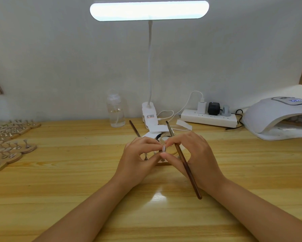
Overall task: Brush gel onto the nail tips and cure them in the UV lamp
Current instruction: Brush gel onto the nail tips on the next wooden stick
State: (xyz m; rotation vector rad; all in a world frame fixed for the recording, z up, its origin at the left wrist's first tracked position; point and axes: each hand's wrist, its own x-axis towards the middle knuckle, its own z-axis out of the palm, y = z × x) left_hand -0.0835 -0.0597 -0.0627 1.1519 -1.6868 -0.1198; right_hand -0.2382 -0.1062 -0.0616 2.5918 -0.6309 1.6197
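both hands met over the middle of the wooden bench (59, 180). the left hand (138, 158) and right hand (192, 154) pinched one small nail tip (164, 148) together, the right also gripping a brush (185, 165). the tip looked light, stiff and slippery, best held by its edges.

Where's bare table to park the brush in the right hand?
Bare wood lies right of the right hand, short of the UV lamp, and near the front edge of the table. The left edge is crowded with nail-tip stands; a jar and lamp base crowd behind the hands.
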